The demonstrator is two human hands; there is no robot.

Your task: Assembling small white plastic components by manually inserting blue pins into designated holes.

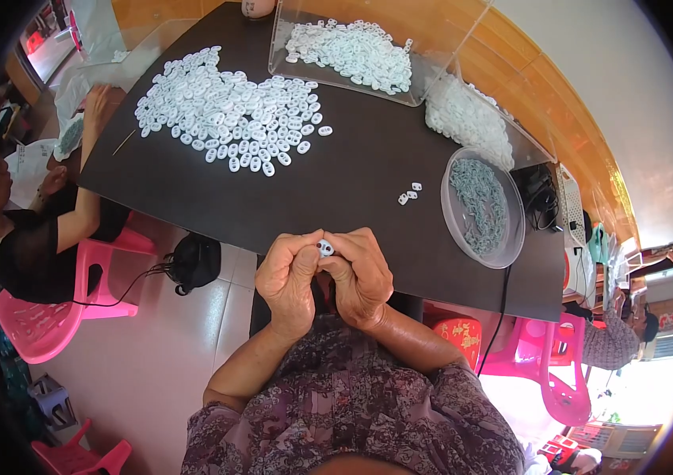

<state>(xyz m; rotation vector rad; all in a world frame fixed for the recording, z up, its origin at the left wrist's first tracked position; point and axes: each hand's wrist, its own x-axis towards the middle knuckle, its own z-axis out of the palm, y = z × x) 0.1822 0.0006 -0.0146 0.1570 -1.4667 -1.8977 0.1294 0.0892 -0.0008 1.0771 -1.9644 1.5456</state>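
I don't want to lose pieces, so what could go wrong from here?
The small white piece, pinched between the left hand and right hand near the table edge, might slip and fall. The white pile lies loose, so a bump could scatter it. The black cable runs past the round dish; a tug might jostle it.

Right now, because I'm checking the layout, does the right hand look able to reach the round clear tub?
Likely yes: the tub looks open and near on the table, nothing tall between, though the right hand, pinching a small white piece with the left hand, is busy.
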